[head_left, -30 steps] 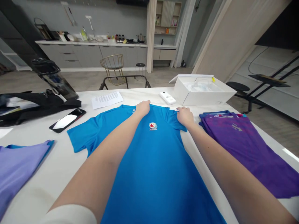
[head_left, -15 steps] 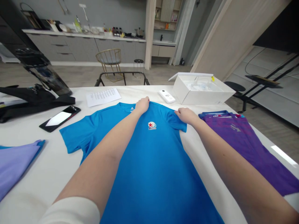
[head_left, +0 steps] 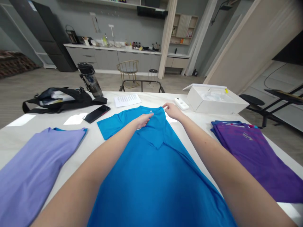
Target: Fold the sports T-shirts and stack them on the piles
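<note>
A bright blue T-shirt (head_left: pixel 151 170) lies spread on the white table (head_left: pixel 94 148), collar away from me. Its right sleeve is folded inward over the chest, covering the badge. My left hand (head_left: pixel 143 119) rests flat on the shirt just below the collar, fingers stretched out. My right hand (head_left: pixel 172 110) sits at the shirt's folded right shoulder edge near the collar, fingers lightly curled on the fabric.
A lilac shirt (head_left: pixel 35 170) lies left, a purple shirt stack (head_left: pixel 255 154) right. Behind the blue shirt: a printed sheet (head_left: pixel 127 99), black phone (head_left: pixel 97 113), white remote (head_left: pixel 181 103), open white box (head_left: pixel 216 99), black bag (head_left: pixel 61 99), dark bottle (head_left: pixel 91 78).
The right sleeve has been folded in over the chest, hiding the badge. My right hand moved left to the collar; my left slid down slightly. The view swung left and up.
</note>
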`<state>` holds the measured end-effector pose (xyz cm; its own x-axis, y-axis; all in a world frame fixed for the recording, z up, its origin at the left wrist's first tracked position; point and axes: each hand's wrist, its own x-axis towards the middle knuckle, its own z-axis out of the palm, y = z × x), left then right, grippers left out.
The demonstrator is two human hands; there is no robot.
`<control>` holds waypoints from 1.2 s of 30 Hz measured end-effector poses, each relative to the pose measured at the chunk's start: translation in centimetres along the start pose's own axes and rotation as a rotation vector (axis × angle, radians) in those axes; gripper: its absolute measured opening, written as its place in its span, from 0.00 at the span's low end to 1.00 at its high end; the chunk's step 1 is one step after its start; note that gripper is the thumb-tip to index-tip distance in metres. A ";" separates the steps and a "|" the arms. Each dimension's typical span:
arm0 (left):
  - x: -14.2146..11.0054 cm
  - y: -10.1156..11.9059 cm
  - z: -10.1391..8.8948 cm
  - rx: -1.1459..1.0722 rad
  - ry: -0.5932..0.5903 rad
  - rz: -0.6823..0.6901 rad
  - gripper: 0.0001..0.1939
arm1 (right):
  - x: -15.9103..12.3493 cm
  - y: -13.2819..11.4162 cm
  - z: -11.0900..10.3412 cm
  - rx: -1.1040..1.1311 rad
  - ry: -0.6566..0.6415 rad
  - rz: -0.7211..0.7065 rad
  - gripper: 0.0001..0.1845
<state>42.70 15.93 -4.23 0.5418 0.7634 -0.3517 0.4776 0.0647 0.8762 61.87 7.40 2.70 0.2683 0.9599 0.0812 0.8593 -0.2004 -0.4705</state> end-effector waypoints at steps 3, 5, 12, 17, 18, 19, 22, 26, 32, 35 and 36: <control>-1.4 -1.0 0.0 0.214 0.074 -0.009 0.21 | 2.0 3.3 3.5 -0.230 -0.018 0.060 0.28; -1.9 -1.2 0.1 0.391 0.122 0.007 0.18 | 3.0 4.4 5.4 -0.301 -0.034 0.055 0.29; -3.6 -2.2 0.8 0.597 0.255 0.171 0.14 | 5.6 5.9 7.6 -0.335 -0.004 0.007 0.19; -3.2 -0.1 -0.7 0.441 0.351 0.257 0.12 | 7.0 6.5 5.5 -0.228 0.162 0.077 0.18; -2.7 0.7 -1.5 0.404 0.341 0.237 0.11 | 7.3 6.4 5.1 -0.206 0.182 0.094 0.18; -2.1 1.5 -2.5 0.369 0.321 0.212 0.10 | 7.7 6.4 4.7 -0.185 0.195 0.111 0.18; 0.1 2.8 -5.7 0.298 0.274 0.139 0.11 | 8.9 6.2 4.6 -0.139 0.197 0.159 0.16; 2.7 0.4 -8.3 0.368 0.300 0.054 0.12 | 9.9 6.7 6.3 -0.127 0.102 0.151 0.17; 2.3 -3.3 -7.5 0.759 0.354 0.119 0.14 | 9.6 7.9 8.8 -0.159 0.089 0.079 0.16; 1.6 -2.9 -7.2 0.848 0.389 0.098 0.17 | 9.6 7.6 9.2 -0.166 0.185 0.073 0.18; 1.4 -2.7 -7.2 0.862 0.397 0.081 0.17 | 9.6 7.4 9.2 -0.171 0.199 0.070 0.18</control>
<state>37.18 21.47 -4.77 0.3969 0.9176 -0.0239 0.8804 -0.3732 0.2925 66.80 16.97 -8.11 0.3955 0.8884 0.2331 0.8923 -0.3115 -0.3269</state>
